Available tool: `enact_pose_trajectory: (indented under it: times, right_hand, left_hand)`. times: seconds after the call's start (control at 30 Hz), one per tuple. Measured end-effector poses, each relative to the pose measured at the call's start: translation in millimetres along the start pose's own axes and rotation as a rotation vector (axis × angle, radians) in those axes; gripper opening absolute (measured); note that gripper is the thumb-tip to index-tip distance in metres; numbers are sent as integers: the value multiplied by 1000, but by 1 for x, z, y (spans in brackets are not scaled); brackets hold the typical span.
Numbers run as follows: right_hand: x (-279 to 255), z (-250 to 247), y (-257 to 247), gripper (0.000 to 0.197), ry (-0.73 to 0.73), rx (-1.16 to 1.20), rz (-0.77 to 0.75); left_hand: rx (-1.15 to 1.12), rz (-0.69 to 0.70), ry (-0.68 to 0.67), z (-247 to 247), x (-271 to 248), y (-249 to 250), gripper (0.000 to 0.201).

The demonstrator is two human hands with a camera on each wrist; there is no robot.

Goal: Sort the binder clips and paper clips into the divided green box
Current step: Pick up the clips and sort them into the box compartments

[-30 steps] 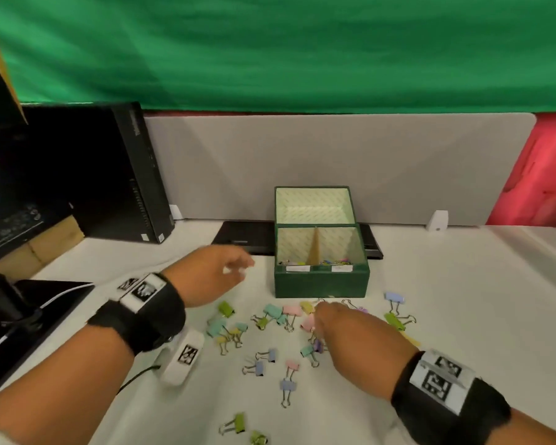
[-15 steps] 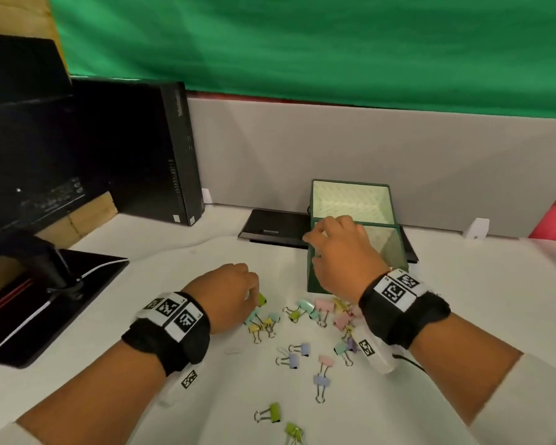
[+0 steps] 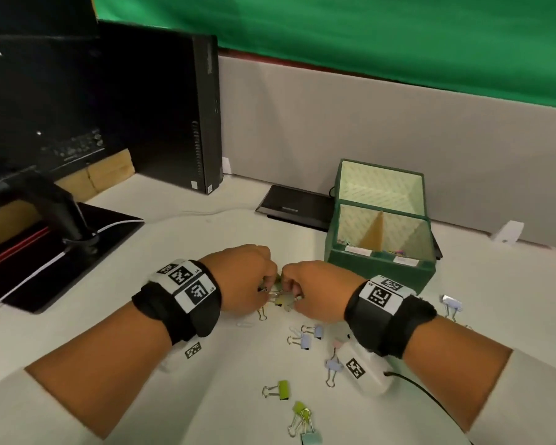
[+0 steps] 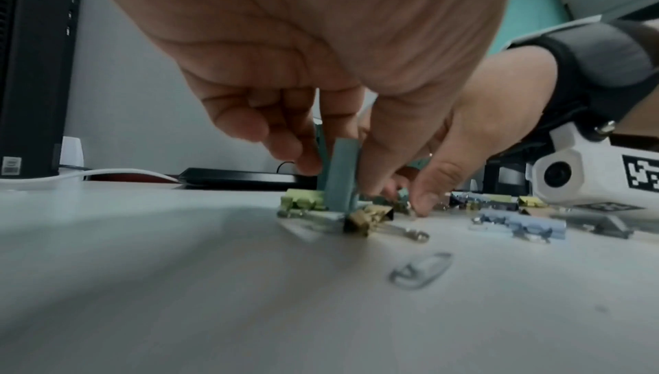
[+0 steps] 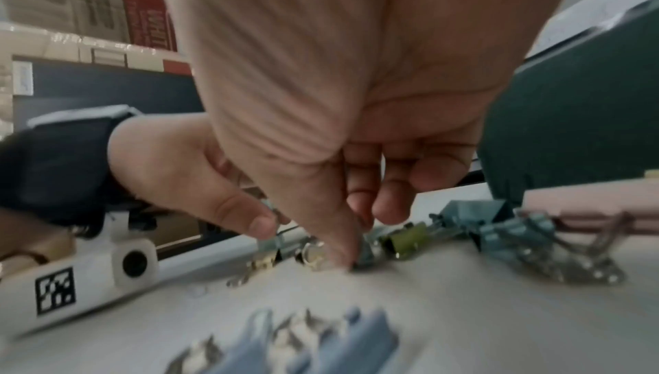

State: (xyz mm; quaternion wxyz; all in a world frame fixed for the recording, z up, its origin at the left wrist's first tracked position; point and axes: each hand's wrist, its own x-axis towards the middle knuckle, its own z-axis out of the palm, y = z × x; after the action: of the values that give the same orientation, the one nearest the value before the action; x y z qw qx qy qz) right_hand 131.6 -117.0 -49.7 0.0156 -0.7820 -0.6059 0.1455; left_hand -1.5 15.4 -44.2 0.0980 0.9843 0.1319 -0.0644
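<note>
From the head view, the green box (image 3: pixel 379 271) is standing open on the white table (image 3: pixel 206 396), its lid leaning back against the grey partition (image 3: pixel 334 130). A tan divider is splitting it into two compartments; a few small colourful clips are showing low in each, too small to tell apart. The left hand (image 3: pixel 244 279) and the right hand (image 3: pixel 315 292) are meeting just in front of the box's left corner, fingers curled down into a cluster of pastel binder clips (image 3: pixel 283 300). More binder clips are lying scattered nearer the person: blue ones (image 3: pixel 305 340), a green one (image 3: pixel 278 389) and a green-and-teal pair at the table edge.

From the left wrist, the left hand's (image 4: pixel 285 56) fingers and thumb are pinching a teal binder clip (image 4: pixel 340 174) standing upright among yellow and olive clips. A silver paper clip (image 4: pixel 420 270) is lying flat, apart from the pile.

From the right wrist, the right hand (image 5: pixel 338 84) is pressing thumb and fingertips together on a small teal clip (image 5: pixel 367 253) on the table, beside an olive one (image 5: pixel 410 239). The box's dark green wall (image 5: pixel 570 126) is rising just beyond.
</note>
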Motion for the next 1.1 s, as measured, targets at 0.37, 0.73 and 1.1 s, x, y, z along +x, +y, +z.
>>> enact_pose_trajectory:
  times: [0.37,0.73,1.1]
  right_hand:
    - [-19,-20,7,21,21,962,286]
    - [15,-8,-26,21,-147,-63,68]
    - [-34,-68,71,50,400,131,347]
  left_hand:
    - [-28,-35,-55,-5,-10,-1,35]
    - [12,-28,-73,7,-12,-3,11]
    - [34,-51,-76,14,-7,-10,18]
